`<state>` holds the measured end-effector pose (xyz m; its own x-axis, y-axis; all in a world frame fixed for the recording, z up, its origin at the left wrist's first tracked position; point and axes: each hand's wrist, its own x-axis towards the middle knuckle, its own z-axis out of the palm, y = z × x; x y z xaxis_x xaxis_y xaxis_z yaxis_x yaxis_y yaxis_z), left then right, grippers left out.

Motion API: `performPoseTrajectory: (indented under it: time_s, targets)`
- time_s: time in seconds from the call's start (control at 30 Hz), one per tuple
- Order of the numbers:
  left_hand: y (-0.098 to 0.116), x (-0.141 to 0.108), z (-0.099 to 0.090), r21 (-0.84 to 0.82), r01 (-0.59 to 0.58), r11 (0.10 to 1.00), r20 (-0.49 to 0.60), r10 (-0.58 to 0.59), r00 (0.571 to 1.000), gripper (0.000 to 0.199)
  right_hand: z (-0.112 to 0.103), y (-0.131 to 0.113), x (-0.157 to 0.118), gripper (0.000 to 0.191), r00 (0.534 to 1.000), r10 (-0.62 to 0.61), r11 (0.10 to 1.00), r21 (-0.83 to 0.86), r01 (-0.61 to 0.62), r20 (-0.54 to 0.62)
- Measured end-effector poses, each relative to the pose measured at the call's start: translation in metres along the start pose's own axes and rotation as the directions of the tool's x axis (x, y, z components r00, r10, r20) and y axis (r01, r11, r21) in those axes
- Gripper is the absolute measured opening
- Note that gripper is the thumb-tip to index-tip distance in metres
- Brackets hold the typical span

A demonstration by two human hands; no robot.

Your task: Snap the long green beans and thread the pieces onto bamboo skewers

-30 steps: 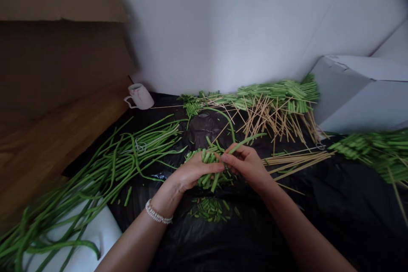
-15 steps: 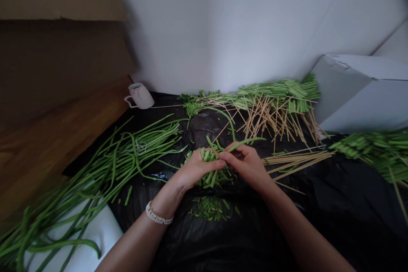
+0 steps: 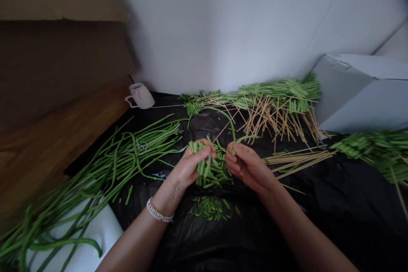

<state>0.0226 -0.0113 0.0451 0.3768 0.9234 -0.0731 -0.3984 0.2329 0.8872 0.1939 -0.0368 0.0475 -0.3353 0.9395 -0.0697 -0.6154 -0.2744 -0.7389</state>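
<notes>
My left hand (image 3: 188, 165), with a beaded bracelet at the wrist, is closed around a bunch of short-cut green bean pieces (image 3: 200, 148). To its right, my right hand (image 3: 245, 162) pinches a long green bean (image 3: 230, 121). That bean curves away toward the back, and a green end pokes out past the knuckles. A narrow gap separates the two hands. Under them lies a heap of cut bean pieces (image 3: 211, 182) on black plastic sheeting (image 3: 255, 229). Nearer to me is a small pile of bean tips (image 3: 212, 208).
Uncut long beans (image 3: 149, 136) spread along the left. Skewered bean pieces (image 3: 277, 89) with projecting wooden sticks (image 3: 264, 114) line the back, and more skewered beans (image 3: 372, 148) lie right. Loose skewers (image 3: 296, 161) are beside my right hand. A mug (image 3: 142, 95) and a white box (image 3: 357, 89) stand behind.
My hands, which were touching at the fingertips, have come apart. The left has shifted slightly left with its bean pieces, and the right still pinches the long bean.
</notes>
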Motion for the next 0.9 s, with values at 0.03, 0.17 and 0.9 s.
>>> performPoseTrajectory:
  time_s: [0.03, 0.17, 0.9]
  targets:
    - [0.001, 0.002, -0.001, -0.030, -0.047, 0.998, -0.070, 0.045, 0.997, 0.034, -0.001, -0.002, 0.001, 0.030, 1.000, -0.019, 1.000, 0.020, 0.020, -0.016]
    - [0.006, 0.009, -0.008, 0.285, -0.243, 0.927, -0.342, 0.335, 0.878, 0.026, -0.004, -0.006, 0.003, 0.028, 0.990, -0.094, 0.996, -0.017, 0.093, -0.103]
    - [-0.001, 0.002, 0.003, 0.723, -0.339, 0.601, 0.041, 0.454, 0.890, 0.012, -0.003, 0.012, 0.003, 0.032, 0.973, -0.227, 0.653, -0.747, 0.126, -0.035]
